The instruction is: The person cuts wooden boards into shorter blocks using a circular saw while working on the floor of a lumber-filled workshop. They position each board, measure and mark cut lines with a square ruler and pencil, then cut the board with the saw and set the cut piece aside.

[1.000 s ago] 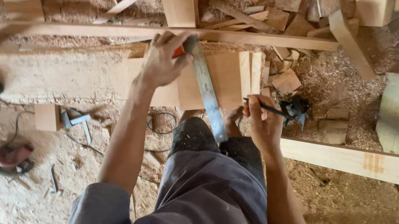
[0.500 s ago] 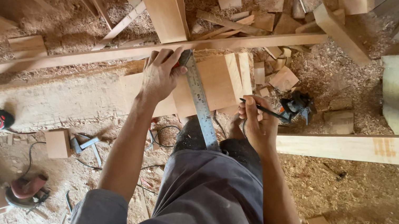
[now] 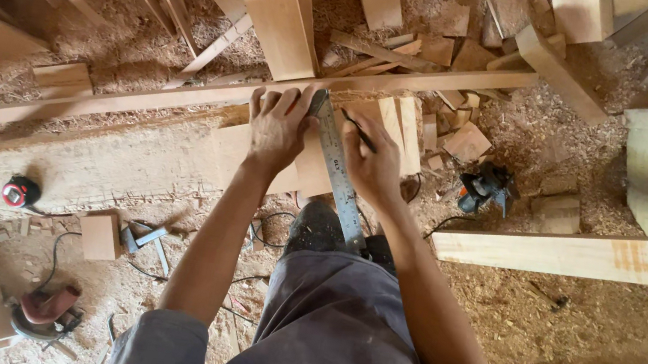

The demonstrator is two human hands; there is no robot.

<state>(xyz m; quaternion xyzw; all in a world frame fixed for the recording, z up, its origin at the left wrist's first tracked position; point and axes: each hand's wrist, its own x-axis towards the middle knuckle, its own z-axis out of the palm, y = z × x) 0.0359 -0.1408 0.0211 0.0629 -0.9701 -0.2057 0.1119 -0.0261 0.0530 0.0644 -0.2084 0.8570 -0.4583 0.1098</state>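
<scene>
Head view, looking down at the floor of a wood shop. Both arms are extended fwd from the body, elbows slightly bent, forearms converging on one work pt.

L hand: laid palm-down, fingers spread apart and pressed flat on a short wood board. Fingertips reach the edge of a long timber strip that runs diag. across the frame. Thumb side is touching the steel ruler, pinning it against the board. Nothing is gripped; the hand is open and bearing down.

R hand: fingers are closed together on a dark pencil, held in a writing pinch. Pencil tip is at or just beside the ruler's R edge; exact contact cannot be told. Wrist is cocked inward, hand resting on the board.

Ruler: flat on the board, tilted, upper end near the strip, lower end running back toward the person's knee, passing between the two hands.

Surroundings: floor is covered w/ sawdust and offcuts. A red-and-black tape measure is seen well apart to the L, on a wide plank. A small wood block lies below it. A reddish power tool w/ cord is noted at lower L. A dark-blue power tool lies to the R of the R hand, near a pale beam. Stacked boards are leaning at top.
</scene>
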